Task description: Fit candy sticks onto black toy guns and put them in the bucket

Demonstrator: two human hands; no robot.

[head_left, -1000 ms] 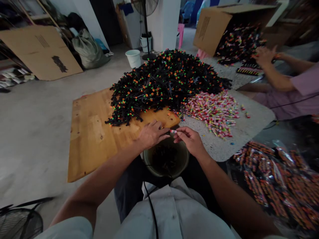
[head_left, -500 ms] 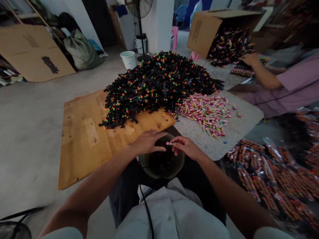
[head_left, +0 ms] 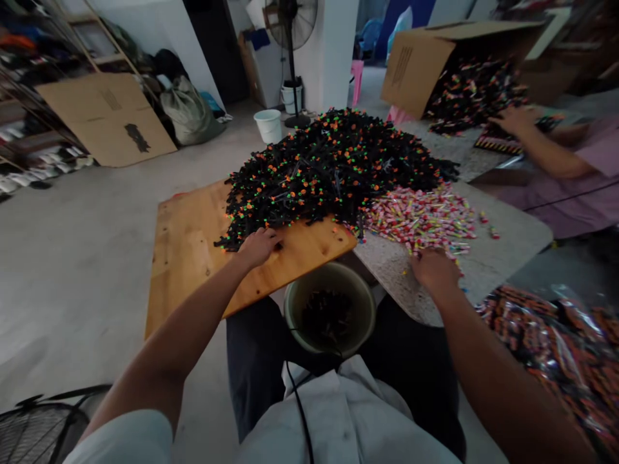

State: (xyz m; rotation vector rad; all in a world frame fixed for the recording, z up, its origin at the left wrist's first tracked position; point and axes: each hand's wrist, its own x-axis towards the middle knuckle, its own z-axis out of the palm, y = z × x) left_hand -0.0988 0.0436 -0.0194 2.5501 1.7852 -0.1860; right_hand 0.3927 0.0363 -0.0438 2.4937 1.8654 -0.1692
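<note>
My left hand (head_left: 260,247) rests at the front edge of a heap of small black plastic pieces (head_left: 314,174) with orange and green tips. Its fingers curl down over a dark piece on the wooden board (head_left: 193,251). On the grey tabletop, my right hand (head_left: 436,272) reaches the near edge of a pile of small pink-and-white tubes (head_left: 420,216) with coloured ends. Its fingers are drawn together there, and whatever lies between the fingertips is hidden. Between my knees stands a bucket (head_left: 366,316) with dark pieces in its bottom.
Across the grey tabletop (head_left: 517,219), a co-worker's hand (head_left: 520,121) works by an open cardboard box (head_left: 413,71) spilling similar pieces. Plastic-wrapped packs (head_left: 541,341) lie at the right. A white pail (head_left: 269,125) and standing fan (head_left: 291,58) are behind; another fan (head_left: 41,425) is lower left.
Both hands have left the space over the bucket. The left moved up and left to the black heap; the right, which held a small tube, moved right to the tube pile, that tube no longer visible.
</note>
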